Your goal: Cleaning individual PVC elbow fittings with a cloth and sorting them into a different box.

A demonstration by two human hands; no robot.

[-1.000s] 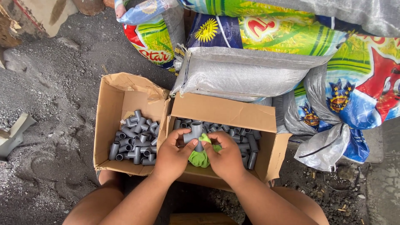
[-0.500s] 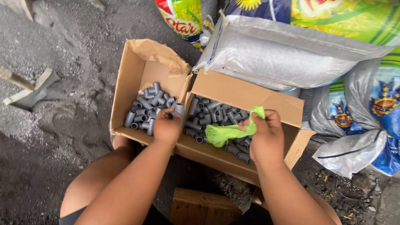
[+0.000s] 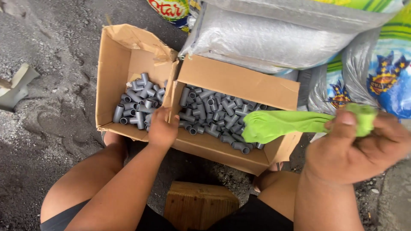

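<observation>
Your right hand (image 3: 364, 145) was raised close to the camera, off to the right of the boxes, thumb and fingers pinched on a bright green cloth (image 3: 282, 123). The cloth looked soft and crumpled; one end was bunched inside your grip and the rest stretched leftward in a loose, wrinkled tail that hung over the right end of the right cardboard box (image 3: 239, 81). Your left hand (image 3: 162, 128) lay lower, at the near edge where the two boxes met, fingers curled down over the divider; whether it gripped anything I could not tell. Under the cloth, the right box held a heap of short grey plastic pipe fittings (image 3: 209, 113), stubby tubes with open round ends lying every way. The left cardboard box (image 3: 113, 64), touching the right one, had a torn back flap and a smaller pile of the same grey fittings (image 3: 137, 105) in its near half. Both boxes sat on dark gravelly ground (image 3: 55, 128). Behind them leaned woven sacks (image 3: 274, 38), silvery and brightly printed. Between your knees sat a wooden block (image 3: 201, 205).
</observation>
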